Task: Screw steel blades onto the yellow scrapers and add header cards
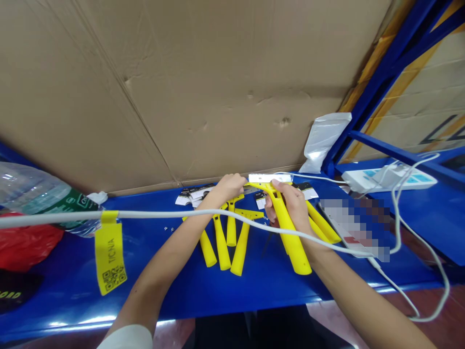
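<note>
My right hand is closed around a yellow plastic scraper, its flared handle pointing down toward me. Along the scraper's wide head lies a flat, pale strip with small dark marks. Just left of that head is my left hand, its fingers curled together; what they hold, if anything, is hidden. Below it, several more yellow scrapers lie side by side on the blue table, partly covered by my left forearm. Other yellow handles lie beyond my right wrist.
Black-and-white printed cards lie by the cardboard wall. A white cable with a yellow tag crosses in front of my arms. At left are a large plastic bottle and red bag; at right, a power strip.
</note>
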Demonstrator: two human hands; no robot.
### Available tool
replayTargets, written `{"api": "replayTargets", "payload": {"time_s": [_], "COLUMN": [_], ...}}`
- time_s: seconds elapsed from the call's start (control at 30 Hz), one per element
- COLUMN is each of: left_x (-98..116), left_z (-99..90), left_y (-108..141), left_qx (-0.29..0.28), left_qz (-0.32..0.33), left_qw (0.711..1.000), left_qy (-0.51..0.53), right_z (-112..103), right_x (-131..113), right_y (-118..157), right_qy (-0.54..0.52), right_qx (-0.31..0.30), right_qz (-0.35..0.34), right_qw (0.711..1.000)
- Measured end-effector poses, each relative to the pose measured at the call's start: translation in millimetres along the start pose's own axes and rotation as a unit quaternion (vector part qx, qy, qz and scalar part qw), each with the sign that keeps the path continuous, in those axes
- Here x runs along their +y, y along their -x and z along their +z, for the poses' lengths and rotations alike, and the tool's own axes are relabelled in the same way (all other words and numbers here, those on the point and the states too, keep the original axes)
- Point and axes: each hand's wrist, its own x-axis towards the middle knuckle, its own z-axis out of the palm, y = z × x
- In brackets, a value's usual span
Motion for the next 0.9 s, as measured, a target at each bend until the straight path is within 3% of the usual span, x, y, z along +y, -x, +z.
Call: {"api": "replayTargets", "payload": {"time_s": [0.13, 0.23, 0.3, 0.4, 0.5, 0.57, 0.7, 0.9], "left_x": [4.4, 5.4, 7.7, 14.8, 22.0, 24.3, 23.6, 23.9], "left_z": [-24.9, -54.9, -76.2, -104.1, -123.4, -131.4, -139.4, -141.5], "left_y": [6.4, 14.3, 21.4, 33.6, 44.5, 49.7, 56.0, 61.3], "left_qx": [0.030, 0.119, 0.185, 0.266, 0.342, 0.380, 0.397, 0.371], "left_qz": [-0.013, 0.041, 0.062, 0.067, 0.082, 0.091, 0.098, 0.109], "left_qw": [0.999, 0.978, 0.931, 0.838, 0.754, 0.719, 0.694, 0.702], "left_qy": [0.014, 0.168, 0.307, 0.471, 0.555, 0.575, 0.593, 0.599], "right_z": [0.0, 0.5, 1.0, 2.8, 5.9, 7.7, 8.7, 7.6], "right_x": [1.0, 2.0, 3.1, 4.6, 4.9, 5.3, 7.1, 8.8], "right_y": [-1.6, -1.4, -1.0, -0.4, 0.5, 1.3, 1.4, -0.2], "right_qy": [-0.006, -0.006, -0.004, -0.001, 0.002, 0.004, 0.010, 0.020], "right_qx": [0.002, 0.005, 0.009, 0.008, 0.014, 0.020, 0.021, 0.017], "right_qz": [0.012, 0.016, 0.022, 0.034, 0.033, 0.029, 0.034, 0.051], "right_qw": [1.000, 1.000, 1.000, 0.999, 0.999, 0.999, 0.999, 0.998]}}
